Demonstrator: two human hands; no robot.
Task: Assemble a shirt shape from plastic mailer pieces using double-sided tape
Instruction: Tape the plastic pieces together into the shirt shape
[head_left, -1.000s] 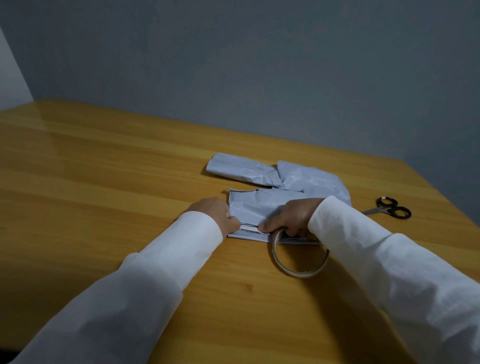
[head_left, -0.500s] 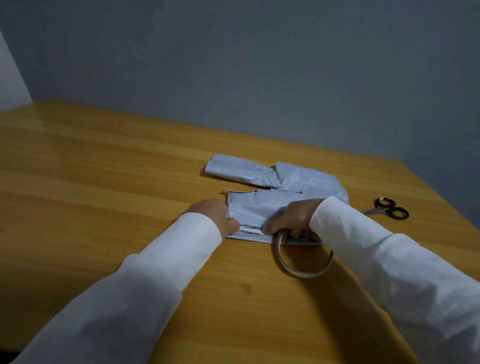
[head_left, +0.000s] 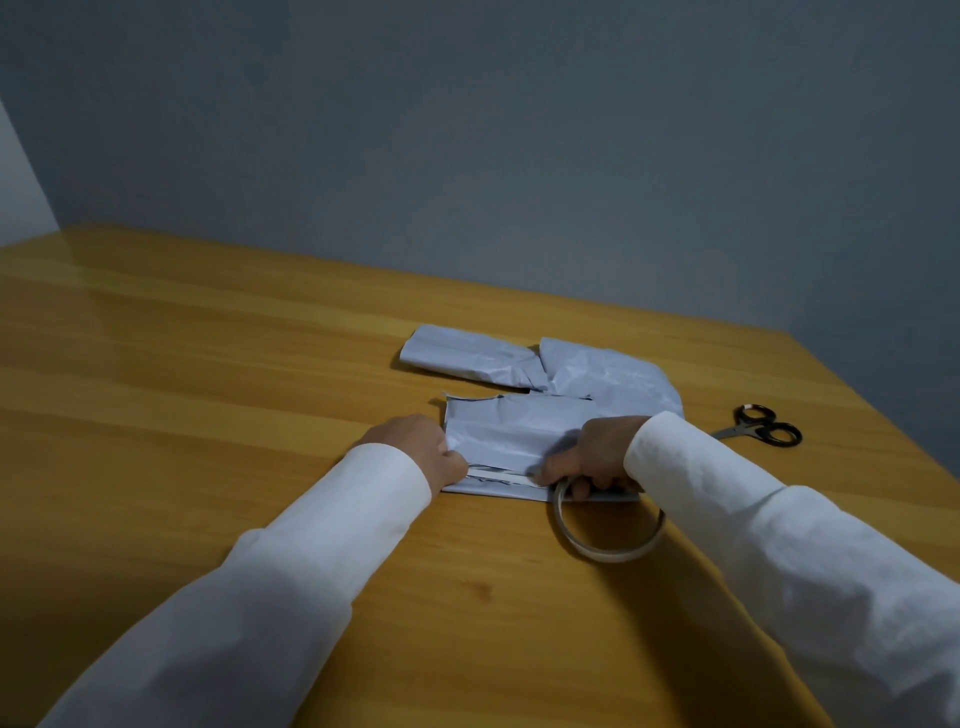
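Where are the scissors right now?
In the head view the scissors lie flat on the wooden table at the far right, beyond the person's right sleeve and right of the mailer pieces.

My sleeves are white, the mailer pieces pale grey, the worktop honey-yellow wood grain, the scissors black-handled.
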